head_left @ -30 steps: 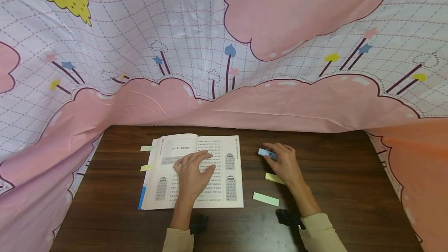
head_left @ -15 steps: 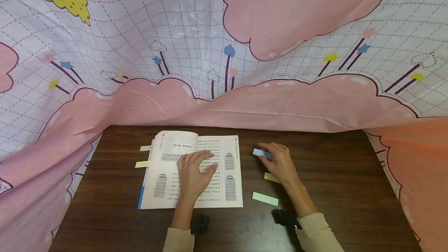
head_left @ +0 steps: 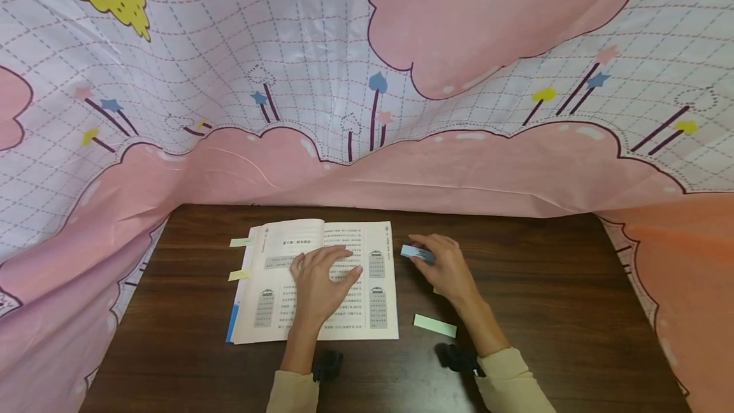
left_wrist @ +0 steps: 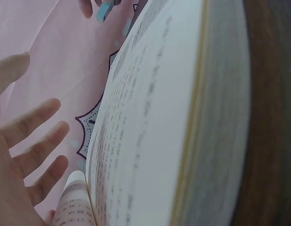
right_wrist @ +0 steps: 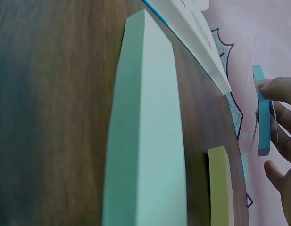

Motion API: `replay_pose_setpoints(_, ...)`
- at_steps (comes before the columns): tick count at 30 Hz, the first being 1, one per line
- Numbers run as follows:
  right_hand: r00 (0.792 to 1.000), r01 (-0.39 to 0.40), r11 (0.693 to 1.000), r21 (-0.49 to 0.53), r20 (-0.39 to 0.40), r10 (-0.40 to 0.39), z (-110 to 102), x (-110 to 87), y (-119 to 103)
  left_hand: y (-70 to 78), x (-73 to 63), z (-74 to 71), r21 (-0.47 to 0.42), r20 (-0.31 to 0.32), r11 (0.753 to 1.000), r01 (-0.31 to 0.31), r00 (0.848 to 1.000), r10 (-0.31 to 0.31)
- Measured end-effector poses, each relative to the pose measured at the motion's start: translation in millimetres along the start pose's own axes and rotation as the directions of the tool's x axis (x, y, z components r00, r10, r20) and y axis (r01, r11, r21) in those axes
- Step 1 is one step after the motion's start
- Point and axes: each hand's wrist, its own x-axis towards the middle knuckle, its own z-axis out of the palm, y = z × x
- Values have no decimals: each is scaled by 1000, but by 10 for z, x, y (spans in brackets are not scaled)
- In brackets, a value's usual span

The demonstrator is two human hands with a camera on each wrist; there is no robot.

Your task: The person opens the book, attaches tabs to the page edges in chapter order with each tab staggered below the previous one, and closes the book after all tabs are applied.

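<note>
An open book lies on the table, its left page bulging near the spine. My left hand is over the middle of the book, fingers spread and gently bent, gripping nothing; in the left wrist view its little finger is beside a curled page. Between the thumb and fingers of my right hand is a slim blue pad of sticky notes, held up off the table just right of the book. A green sticky-note pad and a yellow one lie below the right hand, the yellow mostly hidden in the head view.
A green tab and a yellow tab stick out from the book's left edge. Dark wooden tabletop surrounds the book. A patterned pink and white cloth hangs along the back and sides.
My right hand has moved left toward the book with the blue sticky-note pad, covering more of the yellow one. My left hand has shifted slightly right; the left page lifted, then settled.
</note>
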Motion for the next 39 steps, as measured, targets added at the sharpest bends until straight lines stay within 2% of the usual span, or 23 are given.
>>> replay_pose_setpoints(12, 999, -27, 1000, 15, 41, 26, 51, 42, -148, 76, 23, 53, 5, -37, 1000, -2, 999, 2)
replay_pose_setpoints(17, 999, -18, 999, 27, 51, 17, 90, 48, -194, 99, 21, 82, -14, -31, 1000, -4, 1000, 4)
replay_pose_setpoints(24, 997, -5, 999, 44, 72, 2, 149, 49, -221, 95, 7, 97, -4, -59, 1000, -11, 998, 11)
replay_pose_setpoints(31, 996, -9, 999, 38, 90, 6, 167, 49, -254, 95, 8, 116, 27, -53, 999, -27, 998, 29)
replay_pose_setpoints(39, 994, -5, 999, 37, 107, 1, 219, 45, -330, 87, 0, 144, 21, -51, 999, -46, 998, 47)
